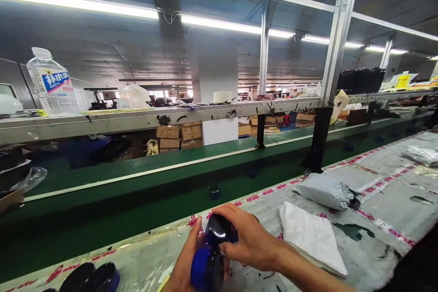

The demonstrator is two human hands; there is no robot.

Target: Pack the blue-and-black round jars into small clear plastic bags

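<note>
At the bottom middle, my left hand (185, 262) is closed round a blue jar (200, 270) with a black end facing right. Just above it, a second dark blue jar with a glossy black top (219, 227) touches or nearly touches the first. My right hand (251, 237) reaches in from the right, fingers and thumb closed round this upper jar. The left thumb rests near its side. Both hands are over the near edge of the worktable (265, 207). More dark round jars (106, 277) stand at the lower left, partly cut off.
Beyond the table runs a green conveyor belt (137, 212), with a small dark jar (214, 191) on it. A folded white cloth (313, 237) and a grey plastic package (325, 191) lie to the right. A shelf (137, 121) on metal posts carries a plastic bottle (54, 84).
</note>
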